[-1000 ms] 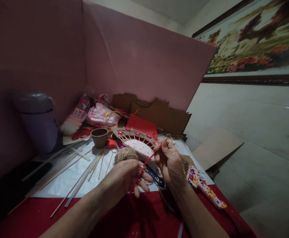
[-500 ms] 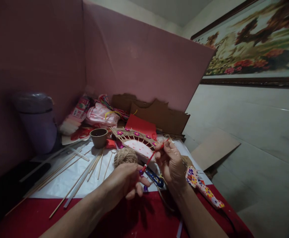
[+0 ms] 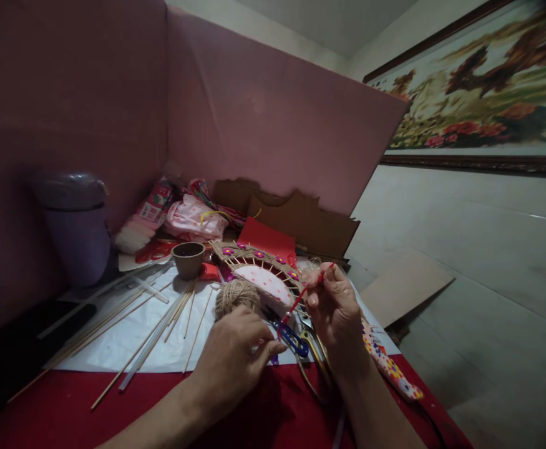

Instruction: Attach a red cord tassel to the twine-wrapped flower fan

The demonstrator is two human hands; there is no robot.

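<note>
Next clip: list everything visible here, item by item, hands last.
red strand: one, red, held at centre
twine ball: one, tan, centre
fan-shaped piece: one, brown with pink flowers, behind twine
cup: one, brown, left of fan
sticks: many, pale wood, left of twine
scissors: one, blue-handled, right of twine
patterned strip: one, floral, beside right forearm
partition: one, pink, rear
cardboard: several, brown, against partition
bin: one, lilac, far left
painting: one, framed, upper right
left hand: one, pinching strand's lower end
right hand: one, pinching strand's upper end
</note>
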